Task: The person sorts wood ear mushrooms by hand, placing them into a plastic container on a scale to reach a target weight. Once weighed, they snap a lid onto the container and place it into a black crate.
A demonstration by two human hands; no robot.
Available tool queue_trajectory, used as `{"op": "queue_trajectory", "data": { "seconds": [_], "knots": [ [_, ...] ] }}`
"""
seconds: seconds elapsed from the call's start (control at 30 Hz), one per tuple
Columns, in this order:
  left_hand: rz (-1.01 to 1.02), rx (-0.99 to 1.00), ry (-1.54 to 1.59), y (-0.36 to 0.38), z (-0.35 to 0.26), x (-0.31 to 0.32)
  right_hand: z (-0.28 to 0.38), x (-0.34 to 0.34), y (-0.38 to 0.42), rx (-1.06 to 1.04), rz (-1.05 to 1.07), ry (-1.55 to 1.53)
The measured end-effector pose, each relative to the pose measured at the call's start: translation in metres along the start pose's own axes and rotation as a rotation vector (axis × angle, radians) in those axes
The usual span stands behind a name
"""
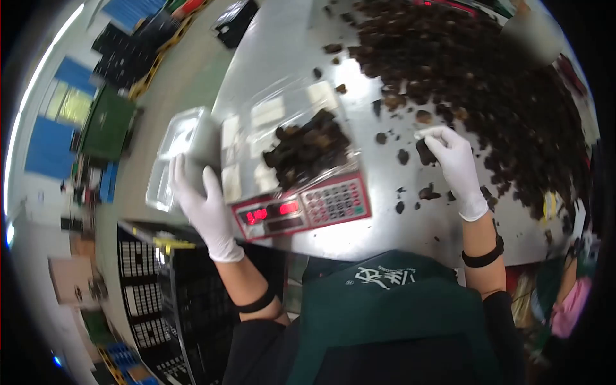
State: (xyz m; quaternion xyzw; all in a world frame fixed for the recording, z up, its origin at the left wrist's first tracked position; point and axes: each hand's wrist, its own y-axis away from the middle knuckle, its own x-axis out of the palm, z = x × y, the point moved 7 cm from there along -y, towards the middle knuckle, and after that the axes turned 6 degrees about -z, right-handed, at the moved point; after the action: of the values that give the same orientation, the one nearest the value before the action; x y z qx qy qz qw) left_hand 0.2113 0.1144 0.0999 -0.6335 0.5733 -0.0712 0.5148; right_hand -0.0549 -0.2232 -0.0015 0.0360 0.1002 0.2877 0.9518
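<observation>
A digital scale [301, 206] with a red front and lit red digits stands on the metal table. On its pan, a clear plastic tray [266, 114] holds a heap of dark brown, dried mushroom-like pieces [309, 149]. My left hand [200, 204], in a white glove, has its fingers stretched and thumb apart. Its fingertips lie against a stack of clear plastic trays [183, 138] left of the scale. To the right of the scale, my gloved right hand [451, 159] has thumb and fingertips closed together. A dark mushroom-like piece [424, 153] shows at its fingertips.
A large pile of the same dark pieces [449, 58] covers the table's far right, with loose ones scattered before it. Black crates [186, 308] stand below the left table edge. Another person's arm and pink clothing [571, 308] appear at lower right.
</observation>
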Motion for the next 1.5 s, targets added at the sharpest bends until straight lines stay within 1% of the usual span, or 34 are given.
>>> {"op": "queue_trajectory", "data": {
  "seconds": [0.07,0.13,0.17,0.2,0.27,0.3,0.37,0.4,0.47,0.5,0.53,0.6,0.63,0.73,0.77,0.8,0.87,0.93,0.97,1.0,1.03,1.07,1.1,1.17,1.2,1.23,1.27,1.3,1.33,1.4,1.47,1.5],
  "knots": [
    [-0.009,-0.008,0.006,0.003,0.010,-0.006,0.042,0.048,-0.006,-0.245,0.099,0.017],
    [-0.012,-0.046,0.030,0.003,0.017,-0.009,0.065,0.083,-0.011,-0.311,0.137,0.102],
    [-0.021,-0.058,0.045,0.003,0.017,-0.010,0.077,0.099,-0.008,-0.299,0.162,0.025],
    [-0.027,-0.067,0.059,0.002,0.019,-0.011,0.085,0.110,-0.006,-0.303,0.177,0.031],
    [-0.041,-0.073,0.086,0.001,0.021,-0.010,0.098,0.128,-0.002,-0.384,0.195,0.096],
    [-0.042,-0.081,0.090,0.000,0.022,-0.011,0.097,0.135,-0.002,-0.384,0.197,0.105],
    [-0.010,-0.018,0.028,-0.001,0.012,-0.002,0.089,0.142,-0.006,-0.408,0.226,0.098],
    [0.012,-0.036,0.066,-0.001,0.009,0.003,0.086,0.142,-0.009,-0.424,0.234,0.099],
    [0.031,-0.030,0.105,0.003,0.007,0.016,0.080,0.140,-0.015,-0.363,0.238,0.087],
    [0.051,-0.081,0.187,0.004,0.001,0.021,0.079,0.138,-0.017,-0.317,0.248,0.110],
    [0.056,-0.077,0.210,0.005,-0.002,0.026,0.077,0.135,-0.018,-0.270,0.256,0.131],
    [0.099,-0.008,0.167,0.008,-0.009,0.040,0.078,0.122,-0.018,-0.277,0.228,0.117],
    [0.149,-0.006,0.167,0.013,-0.014,0.041,0.078,0.114,-0.016,-0.285,0.222,0.094],
    [0.229,0.068,0.218,0.021,-0.046,0.046,0.074,0.060,0.002,-0.345,0.051,0.225],
    [0.268,0.094,0.231,0.023,-0.057,0.049,0.069,0.037,0.013,-0.373,0.012,0.211],
    [0.307,0.124,0.241,0.027,-0.064,0.053,0.049,0.011,0.020,-0.243,-0.048,0.230],
    [0.359,0.210,0.230,0.035,-0.069,0.066,0.035,-0.048,0.050,-0.347,-0.224,0.481],
    [0.456,0.197,0.243,0.040,-0.073,0.082,0.004,-0.109,0.085,-0.118,-0.363,0.469],
    [0.511,0.229,0.212,0.042,-0.075,0.088,-0.008,-0.139,0.108,0.025,-0.395,0.488],
    [0.528,0.285,0.163,0.045,-0.073,0.094,-0.028,-0.169,0.130,0.089,-0.396,0.499],
    [0.581,0.272,0.168,0.046,-0.068,0.101,-0.044,-0.195,0.154,0.139,-0.381,0.556],
    [0.634,0.260,0.170,0.047,-0.064,0.106,-0.050,-0.215,0.177,0.116,-0.338,0.749],
    [0.646,0.280,0.179,0.047,-0.063,0.108,-0.064,-0.234,0.199,0.138,-0.290,0.835],
    [0.694,0.219,0.149,0.047,-0.058,0.111,-0.077,-0.253,0.231,0.409,-0.222,1.083],
    [0.699,0.235,0.153,0.047,-0.062,0.111,-0.082,-0.262,0.241,0.535,-0.201,1.218],
    [0.696,0.224,0.144,0.047,-0.064,0.111,-0.089,-0.269,0.242,0.497,-0.223,1.313],
    [0.690,0.211,0.132,0.046,-0.064,0.110,-0.098,-0.272,0.237,0.499,-0.229,1.302],
    [0.674,0.260,0.167,0.046,-0.061,0.112,-0.095,-0.269,0.225,0.376,-0.323,1.224],
    [0.670,0.268,0.163,0.047,-0.065,0.108,-0.092,-0.264,0.211,0.251,-0.415,1.142],
    [0.554,0.257,0.123,0.044,-0.072,0.097,-0.086,-0.241,0.171,-0.008,-0.470,0.926],
    [0.515,0.277,0.102,0.044,-0.064,0.091,-0.094,-0.220,0.129,-0.087,-0.426,0.845],
    [0.478,0.242,0.126,0.043,-0.059,0.085,-0.097,-0.212,0.112,-0.166,-0.467,0.851]
  ]
}}
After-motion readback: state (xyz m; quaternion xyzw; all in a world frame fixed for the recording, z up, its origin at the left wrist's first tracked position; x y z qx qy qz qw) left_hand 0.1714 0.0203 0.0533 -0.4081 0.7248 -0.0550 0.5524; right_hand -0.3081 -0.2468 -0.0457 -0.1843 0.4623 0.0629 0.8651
